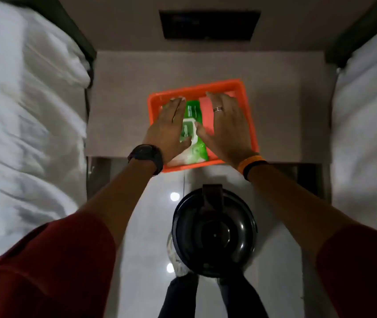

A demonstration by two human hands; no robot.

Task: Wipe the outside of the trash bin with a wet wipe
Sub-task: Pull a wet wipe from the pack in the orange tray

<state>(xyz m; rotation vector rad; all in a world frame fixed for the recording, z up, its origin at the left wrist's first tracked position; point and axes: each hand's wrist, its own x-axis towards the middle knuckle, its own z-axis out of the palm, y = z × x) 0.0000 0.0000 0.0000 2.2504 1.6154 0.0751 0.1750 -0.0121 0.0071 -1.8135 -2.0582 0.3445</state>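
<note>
A green pack of wet wipes [193,113] with a white flip lid lies in an orange tray [249,115] on a grey nightstand. My left hand [168,129] rests flat on the pack's left side, thumb by the lid. Over the tray just right of the pack hovers my right hand [225,125], fingers straight and together, its thumb touching the lid's edge. The black round trash bin [215,232], lid shut, stands on the floor below the tray, in front of my feet. No loose wipe shows.
White beds flank the gap, one on the left [22,134] and one on the right [371,134]. The nightstand [123,99] fills the gap's far end. Glossy white floor tiles [146,226] lie around the bin. A dark panel [208,24] sits on the wall above.
</note>
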